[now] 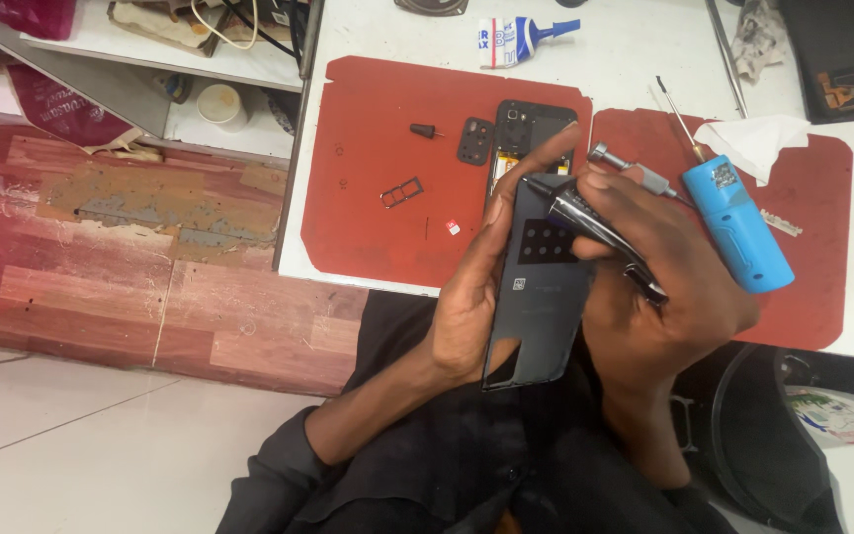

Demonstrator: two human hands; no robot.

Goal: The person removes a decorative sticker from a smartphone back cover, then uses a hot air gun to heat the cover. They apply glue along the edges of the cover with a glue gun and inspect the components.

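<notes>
The opened phone [531, 133] lies on the mat [368, 198] — tray [401, 192] left, electric screwdriver [738, 227] right.

A single view, from a camera worn on the person's head; it looks steeply down and a little forward, over the dark-sleeved lap to the white bench [635, 44] beyond; the hands [585, 267] sit near the middle of the picture, close to the lens, so they fill much of the frame; the far edge of the bench is cut off at the top; to the left the view takes in wooden flooring [130, 267] and pale tiles [61, 435], which lie well below; the horizon seems slightly tilted, though that is hard to judge; no second view shares the scene.
</notes>
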